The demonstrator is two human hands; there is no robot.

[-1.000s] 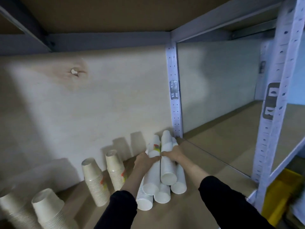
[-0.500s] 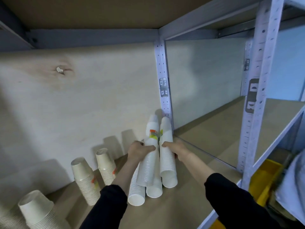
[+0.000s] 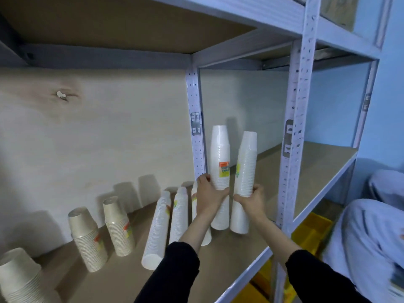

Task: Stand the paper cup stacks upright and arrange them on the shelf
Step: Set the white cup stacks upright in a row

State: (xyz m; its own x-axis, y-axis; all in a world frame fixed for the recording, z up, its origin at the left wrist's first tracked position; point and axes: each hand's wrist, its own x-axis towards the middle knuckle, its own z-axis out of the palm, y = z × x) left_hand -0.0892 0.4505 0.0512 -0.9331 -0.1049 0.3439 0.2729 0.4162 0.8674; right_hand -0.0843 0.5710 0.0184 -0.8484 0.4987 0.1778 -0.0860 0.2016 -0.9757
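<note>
Lifted off the pile where they lay a second ago, two white cup stacks now stand on end at the right of the shelf (image 3: 122, 278), and the camera has swung right with them. A person's left hand (image 3: 208, 193) wraps its fingers round the left stack (image 3: 220, 154) below an orange-and-green label (image 3: 224, 169), thumb on the near side. The right hand (image 3: 251, 200) grips the right stack (image 3: 246, 162) at about the same height, fingers curled round its front. Both stacks sit mouth down with their bases at the board, just beside each other. The left one is close to upright, while the right one leans a little rightward at the top. Whether the bases rest fully on the board cannot be told. Behind the left stack rises a perforated metal post (image 3: 195, 132). To the left, three lying stacks (image 3: 156, 230) point toward the pale plywood back panel (image 3: 98, 145), the nearest to the hands partly hidden by the left forearm. Further left, cream stacks (image 3: 87, 237) stand mouth down along the panel, one of them cut off at the lower left corner. Black sleeves (image 3: 175, 272) cover both forearms. Below the shelf show yellow bins (image 3: 310, 232), and pale blue cloth (image 3: 371, 237) fills the right edge.
</note>
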